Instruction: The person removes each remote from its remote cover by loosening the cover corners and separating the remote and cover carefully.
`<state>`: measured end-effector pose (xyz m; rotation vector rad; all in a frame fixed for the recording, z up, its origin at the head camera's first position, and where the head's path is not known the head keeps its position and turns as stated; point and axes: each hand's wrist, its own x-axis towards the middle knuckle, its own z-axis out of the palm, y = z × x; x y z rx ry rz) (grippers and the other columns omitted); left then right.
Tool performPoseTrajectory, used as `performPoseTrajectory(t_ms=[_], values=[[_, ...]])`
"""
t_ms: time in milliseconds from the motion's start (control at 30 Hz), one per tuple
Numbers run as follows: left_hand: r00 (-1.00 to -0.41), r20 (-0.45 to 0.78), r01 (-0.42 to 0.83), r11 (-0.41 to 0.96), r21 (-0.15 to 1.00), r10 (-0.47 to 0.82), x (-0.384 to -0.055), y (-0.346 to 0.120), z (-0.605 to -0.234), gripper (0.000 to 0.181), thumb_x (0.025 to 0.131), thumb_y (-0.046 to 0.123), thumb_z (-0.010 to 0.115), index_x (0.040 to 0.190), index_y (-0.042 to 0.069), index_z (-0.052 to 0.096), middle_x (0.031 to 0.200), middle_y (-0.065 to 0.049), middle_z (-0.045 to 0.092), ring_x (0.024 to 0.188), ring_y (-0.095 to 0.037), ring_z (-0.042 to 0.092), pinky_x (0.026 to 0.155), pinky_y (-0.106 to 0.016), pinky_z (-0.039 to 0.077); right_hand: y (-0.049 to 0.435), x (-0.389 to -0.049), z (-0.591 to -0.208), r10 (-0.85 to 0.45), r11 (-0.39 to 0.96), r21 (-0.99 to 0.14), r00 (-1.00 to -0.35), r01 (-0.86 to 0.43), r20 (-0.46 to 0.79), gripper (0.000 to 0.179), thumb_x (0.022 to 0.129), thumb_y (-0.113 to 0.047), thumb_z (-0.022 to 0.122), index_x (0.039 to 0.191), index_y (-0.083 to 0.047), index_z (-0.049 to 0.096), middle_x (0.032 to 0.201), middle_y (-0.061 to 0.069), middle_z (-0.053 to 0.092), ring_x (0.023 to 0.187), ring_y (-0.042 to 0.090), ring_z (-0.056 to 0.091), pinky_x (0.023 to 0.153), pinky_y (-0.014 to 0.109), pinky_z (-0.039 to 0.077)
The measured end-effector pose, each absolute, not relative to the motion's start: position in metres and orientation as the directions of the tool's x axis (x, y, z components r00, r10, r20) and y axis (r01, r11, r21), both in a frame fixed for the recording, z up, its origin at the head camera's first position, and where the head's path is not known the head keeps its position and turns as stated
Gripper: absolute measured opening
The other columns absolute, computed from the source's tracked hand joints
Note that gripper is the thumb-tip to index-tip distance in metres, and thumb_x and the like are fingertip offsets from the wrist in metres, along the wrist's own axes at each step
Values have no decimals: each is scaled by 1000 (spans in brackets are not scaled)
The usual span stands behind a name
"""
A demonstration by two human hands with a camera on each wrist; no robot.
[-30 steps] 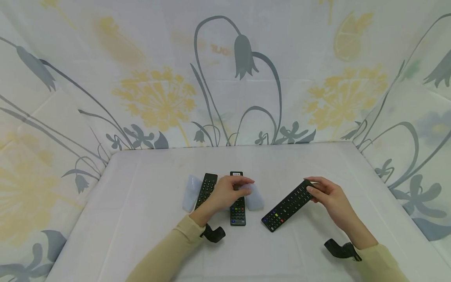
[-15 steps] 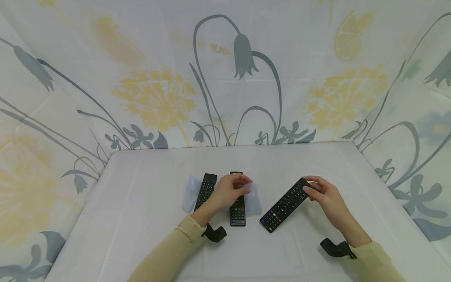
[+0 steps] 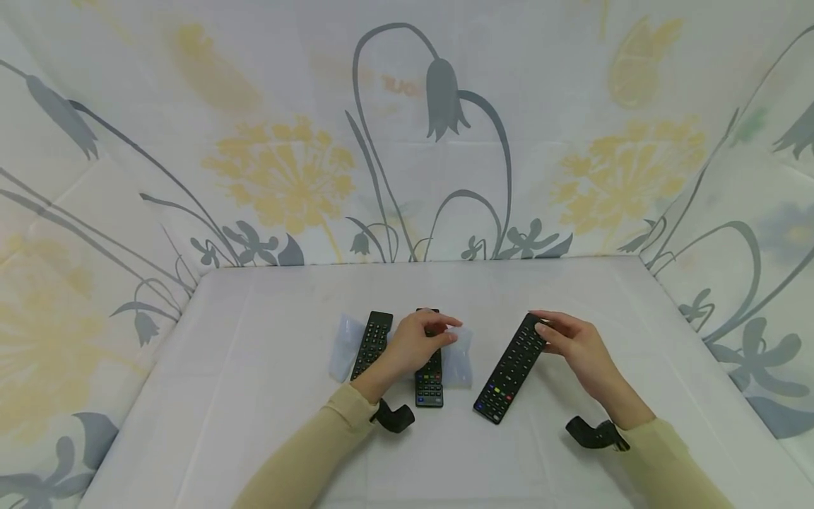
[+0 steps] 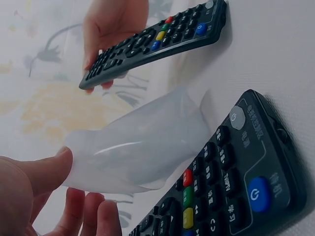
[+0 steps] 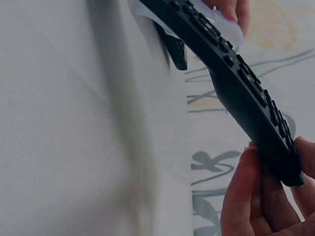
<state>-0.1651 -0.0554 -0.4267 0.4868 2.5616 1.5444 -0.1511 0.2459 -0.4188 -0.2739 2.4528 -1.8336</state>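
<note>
My right hand [image 3: 575,346] grips a long black remote control [image 3: 511,367] by its far end. The remote is held tilted, its other end pointing toward me, as the right wrist view shows with the remote [image 5: 231,83] raised off the cloth. My left hand [image 3: 413,346] pinches the edge of a translucent plastic sleeve [image 4: 142,142] between thumb and fingers. In the head view that sleeve [image 3: 458,360] lies just right of a second black remote [image 3: 429,389], which the left hand partly covers.
A third remote [image 3: 375,336] lies left of the left hand, partly hidden by it, with another translucent sleeve [image 3: 346,346] beside it. White cloth covers the table [image 3: 254,424]. A flowered curtain [image 3: 540,141] rises behind and at both sides.
My right hand has moved left with its remote, which has turned to a steeper angle. The left hand stays almost in place, and the sleeve by it has shifted slightly left.
</note>
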Motion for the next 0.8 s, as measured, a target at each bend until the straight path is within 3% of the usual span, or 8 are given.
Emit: performPoseTrajectory(t_ms=[167,333,500,800], values=[[-947,70,207,431,878,313,-167,-55,-427,21,92,20,73,114,18,75,99,4,64,90,-12,58,75,-28,49,239,-158,-418,-206,267,-962,-978,-57,1,46,102,-20,60,138,8,51,114,13,65,92,9,65,78,31,57],[-955,53,185,447,875,291,-168,-53,-428,20,93,21,73,112,18,75,101,5,66,91,-12,60,76,-28,50,235,-165,-421,-228,205,-979,-973,-2,-45,49,102,-20,60,140,7,46,106,7,67,89,11,67,79,31,57],[-963,37,156,445,882,265,-170,-51,-429,17,91,21,75,107,17,74,98,5,67,90,-12,62,75,-28,52,233,-170,-425,-271,142,-990,-961,22,-60,44,103,-13,55,140,9,44,109,4,65,94,12,66,83,32,56],[-975,34,137,474,870,219,-175,-49,-436,15,89,21,78,103,17,76,92,7,68,83,-9,62,71,-27,52,225,-181,-435,-264,135,-989,-959,65,-99,46,101,-13,59,140,8,48,124,15,60,100,12,65,88,31,54]])
